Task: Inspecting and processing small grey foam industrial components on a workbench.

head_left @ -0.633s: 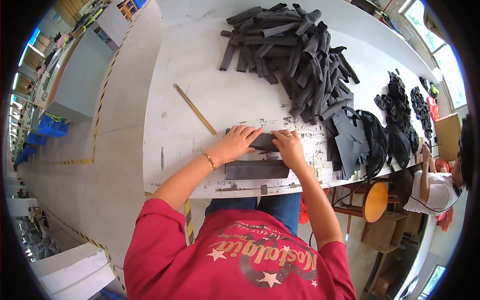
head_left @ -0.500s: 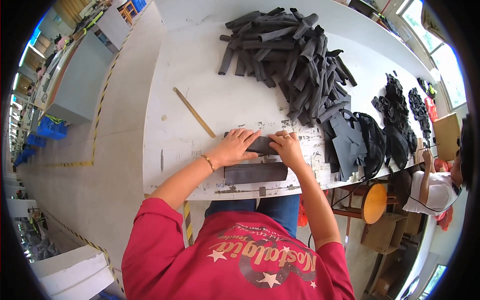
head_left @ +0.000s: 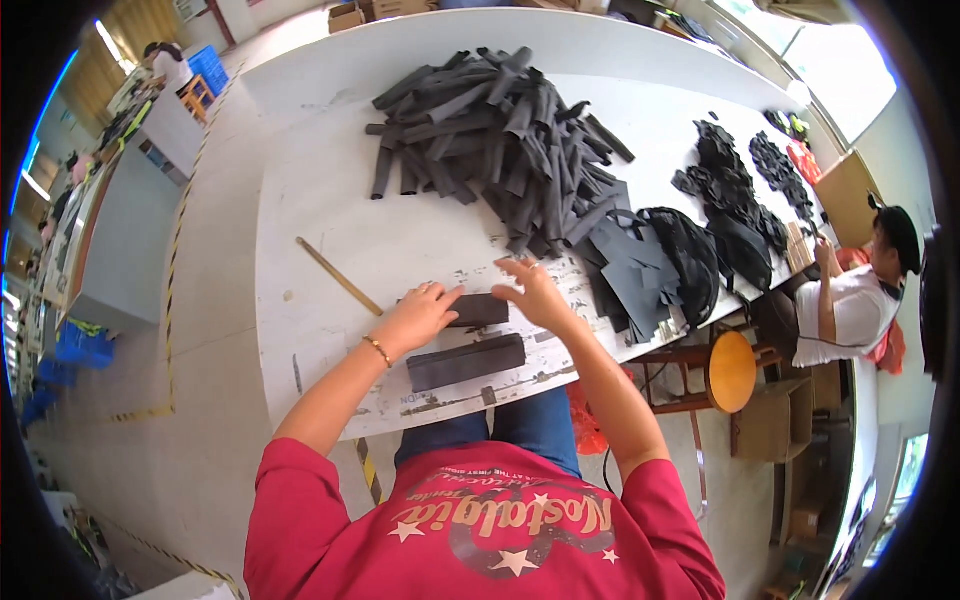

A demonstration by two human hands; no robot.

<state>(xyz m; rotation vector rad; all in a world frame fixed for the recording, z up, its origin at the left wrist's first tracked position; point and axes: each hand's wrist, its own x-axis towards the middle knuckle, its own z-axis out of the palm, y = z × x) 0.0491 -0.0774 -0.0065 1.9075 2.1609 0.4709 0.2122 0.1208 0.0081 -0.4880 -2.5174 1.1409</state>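
A folded black fabric strip (head_left: 484, 310) lies on the white tabletop (head_left: 330, 215). My left hand (head_left: 424, 314) rests its fingers flat over the strip's left end, partly hiding it. Just past its right end is my right hand (head_left: 540, 296), open, fingers spread and nothing in them. Nearer my body lies a second, longer folded black strip (head_left: 466, 362), which neither hand touches. A thin wooden stick (head_left: 340, 277) lies slantwise beyond my left hand.
A heap of rolled black fabric pieces (head_left: 520, 140) covers the far middle. Flat black pieces (head_left: 632, 275) and a black bag (head_left: 690, 262) lie to the right. A round-topped stool (head_left: 730, 371) stands by the table edge; another person (head_left: 850, 300) sits beyond it.
My right hand has let go of the strip's right end, its fingers spreading apart. My left hand stays on the strip. The whole view has shifted, so the table appears turned.
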